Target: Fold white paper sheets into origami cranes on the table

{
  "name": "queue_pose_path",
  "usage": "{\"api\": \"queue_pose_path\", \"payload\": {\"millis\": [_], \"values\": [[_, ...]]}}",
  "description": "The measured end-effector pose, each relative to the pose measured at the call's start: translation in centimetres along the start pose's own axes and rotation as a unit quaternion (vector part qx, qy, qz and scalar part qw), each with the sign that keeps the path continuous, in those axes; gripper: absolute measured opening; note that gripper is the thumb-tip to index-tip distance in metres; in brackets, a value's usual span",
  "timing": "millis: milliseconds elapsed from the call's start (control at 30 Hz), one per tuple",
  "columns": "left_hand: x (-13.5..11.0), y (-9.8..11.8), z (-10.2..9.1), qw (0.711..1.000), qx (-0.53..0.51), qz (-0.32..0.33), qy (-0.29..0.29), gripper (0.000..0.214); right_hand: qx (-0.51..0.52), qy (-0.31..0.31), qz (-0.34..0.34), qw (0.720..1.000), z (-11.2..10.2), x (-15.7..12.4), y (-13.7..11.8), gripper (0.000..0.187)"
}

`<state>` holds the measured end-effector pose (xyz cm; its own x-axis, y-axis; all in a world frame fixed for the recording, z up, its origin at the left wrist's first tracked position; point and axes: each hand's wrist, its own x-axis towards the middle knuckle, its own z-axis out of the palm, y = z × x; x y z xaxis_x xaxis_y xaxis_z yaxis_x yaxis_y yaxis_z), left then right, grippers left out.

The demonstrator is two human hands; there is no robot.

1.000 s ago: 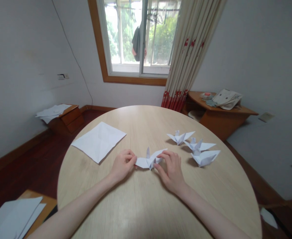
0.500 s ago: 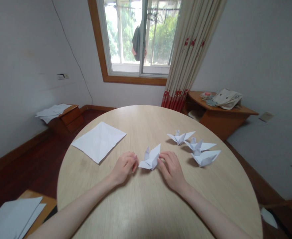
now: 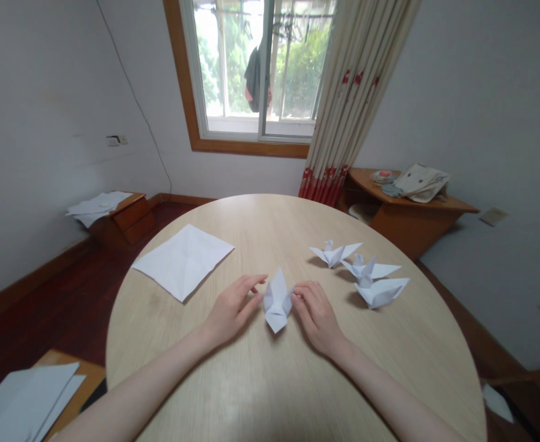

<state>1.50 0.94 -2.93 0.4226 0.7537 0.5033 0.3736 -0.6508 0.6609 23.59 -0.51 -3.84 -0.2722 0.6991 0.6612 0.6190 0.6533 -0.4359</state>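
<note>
A folded white paper crane (image 3: 277, 307) stands near the middle of the round table, one wing pointing away from me and the other toward me. On its left, my left hand (image 3: 233, 307) is open, thumb and fingers apart, with the fingertips very close to the crane's side. From the right, my right hand (image 3: 316, 314) pinches the crane's right-hand tip between thumb and fingers. Three more paper cranes sit together to the right: a far one (image 3: 334, 253), a middle one (image 3: 366, 269) and a near one (image 3: 381, 293).
A creased square paper sheet (image 3: 185, 261) lies on the left of the round table (image 3: 251, 393). Lower left, more sheets (image 3: 26, 399) rest on a wooden surface. A small cabinet (image 3: 125, 221) with papers and a corner desk (image 3: 408, 215) with a bag stand beyond the table.
The crane has turned, so its wings now run toward and away from me. My left hand has opened its fingers beside it, while my right hand has stayed nearly in place.
</note>
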Motion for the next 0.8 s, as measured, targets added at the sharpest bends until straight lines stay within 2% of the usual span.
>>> {"api": "queue_pose_path", "payload": {"millis": [400,633,800], "values": [[-0.26,-0.44,0.04,0.994,0.049,0.092,-0.014,0.043,0.012,-0.003,-0.004,1.0,-0.04,0.11,-0.09,0.017],[-0.05,0.25,-0.16,0.992,0.061,0.108,0.017,0.021,0.042,-0.03,0.009,0.999,-0.32,0.05,-0.5,0.014],[-0.18,0.16,-0.06,0.992,0.078,0.102,0.011,0.011,0.063,-0.035,0.018,0.997,-0.25,0.03,-0.55,0.015]]}}
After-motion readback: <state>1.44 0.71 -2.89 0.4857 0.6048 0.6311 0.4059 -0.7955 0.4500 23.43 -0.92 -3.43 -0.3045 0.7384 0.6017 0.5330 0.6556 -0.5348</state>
